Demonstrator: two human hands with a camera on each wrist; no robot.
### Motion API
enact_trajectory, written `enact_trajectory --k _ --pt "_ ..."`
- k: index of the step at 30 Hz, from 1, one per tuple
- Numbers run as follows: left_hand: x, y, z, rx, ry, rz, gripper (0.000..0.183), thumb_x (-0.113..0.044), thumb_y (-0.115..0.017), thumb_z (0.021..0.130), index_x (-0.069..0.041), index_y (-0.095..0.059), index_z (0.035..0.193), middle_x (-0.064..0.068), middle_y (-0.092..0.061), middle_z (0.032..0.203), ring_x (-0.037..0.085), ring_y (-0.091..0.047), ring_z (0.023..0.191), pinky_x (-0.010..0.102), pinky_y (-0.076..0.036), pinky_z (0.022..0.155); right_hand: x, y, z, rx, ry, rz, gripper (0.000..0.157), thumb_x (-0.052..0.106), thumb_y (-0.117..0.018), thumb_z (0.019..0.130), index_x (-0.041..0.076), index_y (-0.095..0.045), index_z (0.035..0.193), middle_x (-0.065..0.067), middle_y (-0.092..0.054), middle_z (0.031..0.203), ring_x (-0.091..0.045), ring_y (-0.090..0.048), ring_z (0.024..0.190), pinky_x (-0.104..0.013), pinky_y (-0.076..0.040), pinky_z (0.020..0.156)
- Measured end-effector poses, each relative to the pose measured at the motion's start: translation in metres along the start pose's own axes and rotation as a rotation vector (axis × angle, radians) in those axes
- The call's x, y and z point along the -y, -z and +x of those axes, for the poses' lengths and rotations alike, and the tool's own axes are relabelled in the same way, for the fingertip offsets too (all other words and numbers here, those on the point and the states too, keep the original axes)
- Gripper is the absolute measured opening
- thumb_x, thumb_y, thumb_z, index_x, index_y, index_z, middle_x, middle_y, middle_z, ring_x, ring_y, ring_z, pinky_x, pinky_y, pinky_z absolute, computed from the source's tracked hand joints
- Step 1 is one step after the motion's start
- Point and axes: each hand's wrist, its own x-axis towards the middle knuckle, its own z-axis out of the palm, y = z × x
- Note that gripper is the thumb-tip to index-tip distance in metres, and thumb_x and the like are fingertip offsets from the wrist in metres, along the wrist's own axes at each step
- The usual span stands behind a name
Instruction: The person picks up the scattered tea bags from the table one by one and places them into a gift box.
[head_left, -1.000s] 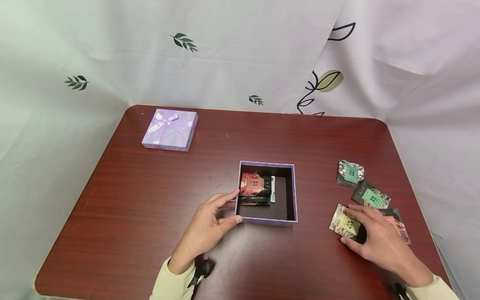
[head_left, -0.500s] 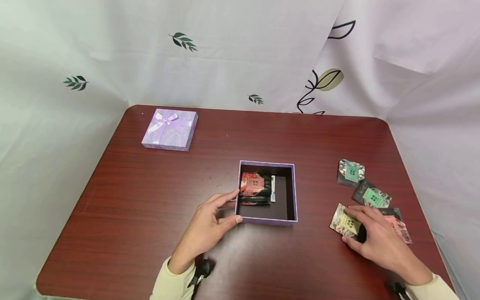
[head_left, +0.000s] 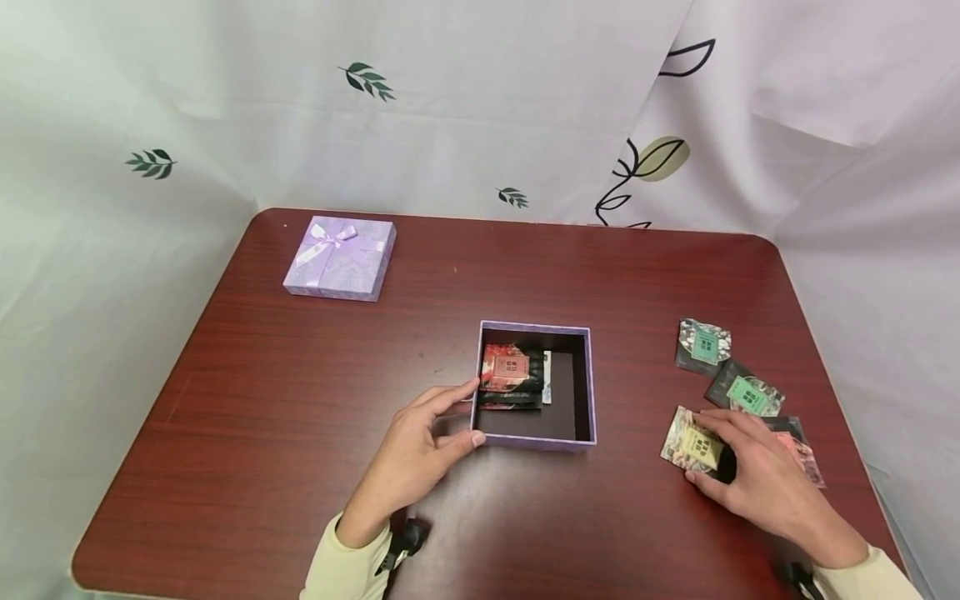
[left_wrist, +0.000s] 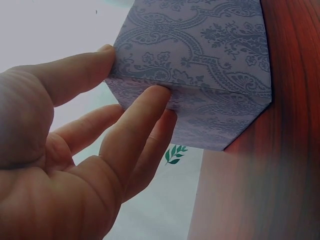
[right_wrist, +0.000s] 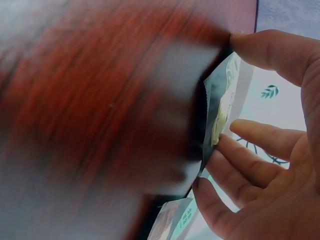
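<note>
My left hand rests against the near left corner of a lidless purple gift box, fingertips on its left side and thumb on its front. In the left wrist view, fairly straight fingers touch the patterned wall. Inside the box lie several tea sachets, a red-labelled sachet on top. At the right, my right hand spans a yellow-labelled sachet lying on the table. Its thumb is at the near edge, its fingers spread over the far part. Part of that sachet is hidden under the hand.
Two green-labelled sachets, one farther back and one nearer, lie beyond the right hand. A pink-labelled sachet is partly under it. The bow-topped lid sits at the back left of the table. Patterned cloth hangs behind.
Both hands keep almost the same place and pose throughout. The whole view shifts very slightly; box, lid and sachets stay put.
</note>
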Motion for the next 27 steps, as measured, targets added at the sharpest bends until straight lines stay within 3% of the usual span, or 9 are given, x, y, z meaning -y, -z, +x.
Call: enact_trajectory --k 6,13,20,27 --pt "0.0 0.0 0.0 0.0 -0.002 0.002 0.066 -0.005 -0.084 0.09 -0.011 -0.06 0.151 0.014 -0.064 0.141 0.032 -0.067 0.128 0.026 -0.065 0.089 0.004 0.004 0.006 -0.031 0.027 -0.014 0.075 0.029 -0.1 0.064 0.005 -0.07 0.128 -0.01 -0.066 0.125 -0.032 -0.06 0.115 -0.038 -0.049 0.085" --pt "0.001 0.001 0.0 -0.002 -0.004 -0.005 0.066 -0.005 -0.084 0.09 -0.011 -0.06 0.151 0.014 -0.065 0.141 0.032 -0.068 0.128 0.027 -0.065 0.089 0.014 0.015 0.022 -0.064 0.084 -0.043 0.076 0.03 -0.099 0.062 0.005 -0.071 0.128 -0.007 -0.066 0.122 -0.029 -0.061 0.112 -0.043 -0.05 0.083" --pt "0.003 0.001 0.001 0.006 -0.01 -0.022 0.065 -0.006 -0.084 0.091 -0.01 -0.06 0.151 0.015 -0.064 0.141 0.033 -0.067 0.129 0.026 -0.065 0.089 0.026 0.031 0.047 -0.091 0.163 -0.007 0.079 0.027 -0.099 0.059 0.003 -0.071 0.129 -0.009 -0.067 0.125 -0.031 -0.059 0.114 -0.036 -0.044 0.09" --pt "0.002 0.001 0.001 -0.005 -0.023 0.022 0.066 -0.008 -0.085 0.09 -0.015 -0.061 0.15 0.013 -0.066 0.14 0.028 -0.069 0.126 0.025 -0.065 0.088 0.045 0.053 0.074 -0.102 0.223 -0.007 0.079 0.03 -0.097 0.06 0.006 -0.071 0.13 -0.006 -0.067 0.126 -0.026 -0.059 0.113 -0.029 -0.045 0.088"
